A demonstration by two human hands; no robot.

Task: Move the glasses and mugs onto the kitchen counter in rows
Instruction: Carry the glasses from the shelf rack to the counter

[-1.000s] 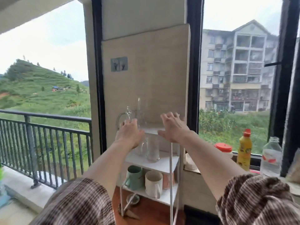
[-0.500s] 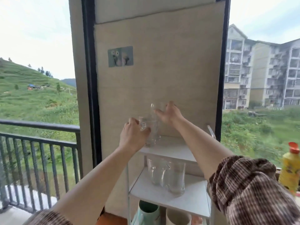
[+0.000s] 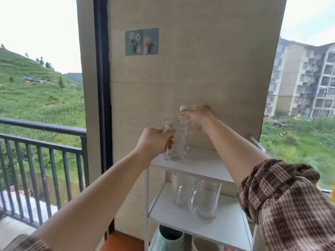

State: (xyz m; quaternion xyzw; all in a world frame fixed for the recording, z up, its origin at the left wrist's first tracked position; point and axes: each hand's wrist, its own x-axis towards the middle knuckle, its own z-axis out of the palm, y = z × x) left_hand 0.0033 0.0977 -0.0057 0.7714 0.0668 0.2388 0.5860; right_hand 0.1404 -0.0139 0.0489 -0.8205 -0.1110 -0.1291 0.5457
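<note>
A white shelf rack stands against the beige wall panel. On its top shelf my left hand grips a clear glass mug by its left side. Behind it, my right hand closes over the rim of a second clear glass. Whether either glass is lifted off the shelf is unclear. The middle shelf holds two clear glass mugs with handles. At the bottom edge a teal mug and a cream mug peek out on the lower shelf.
A black window frame runs down left of the wall panel, with a balcony railing outside. A small sticker is on the panel. Grass and an apartment block lie beyond the right window. A yellow thing shows at the right edge.
The view has closed in on the rack. My left hand has wrapped around the front glass mug and my right hand has settled on the rear glass's rim.
</note>
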